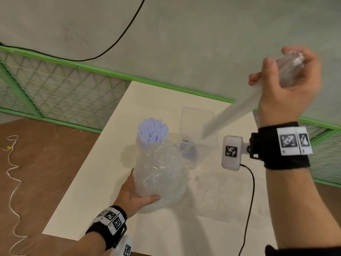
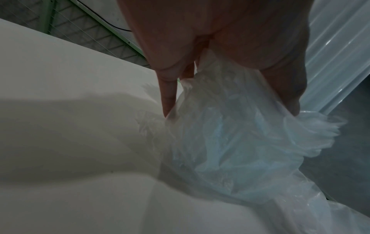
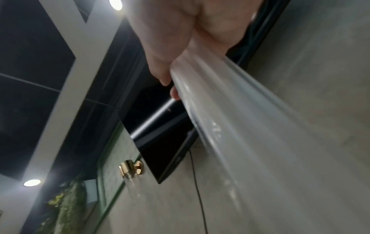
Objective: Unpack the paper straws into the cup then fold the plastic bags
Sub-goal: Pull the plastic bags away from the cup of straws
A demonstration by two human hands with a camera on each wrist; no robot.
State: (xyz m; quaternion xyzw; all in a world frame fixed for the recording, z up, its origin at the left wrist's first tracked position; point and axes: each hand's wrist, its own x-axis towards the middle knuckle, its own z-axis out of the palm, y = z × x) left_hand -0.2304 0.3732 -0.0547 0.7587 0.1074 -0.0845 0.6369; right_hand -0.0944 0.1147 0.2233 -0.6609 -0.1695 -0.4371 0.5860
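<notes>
Your left hand (image 1: pixel 136 195) grips the crinkly clear bag of lilac paper straws (image 1: pixel 158 170) lower centre; your right hand (image 1: pixel 287 85) clutches a stretched clear bag (image 1: pixel 230 117). Film's slippery, light: hold low, around the bundle.

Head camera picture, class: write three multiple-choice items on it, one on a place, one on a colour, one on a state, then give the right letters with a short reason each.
1. Where is the clear tub on the white board?
A. beyond the crumpled bag with the straws
B. in the left hand
C. on the brown floor

2. What colour are the straws sticking out of the crumpled bag?
A. red
B. pale purple
C. black

3. What is the right hand doing?
A. lying flat on the board
B. hanging idle with nothing in it
C. raised, gripping a long clear bag

Answers: 1 A, the tub stands on the board behind the crumpled bag. 2 B, the tips show pale purple. 3 C, its fingers curl round the bunched end while the left hand holds the crumpled bag.
</notes>
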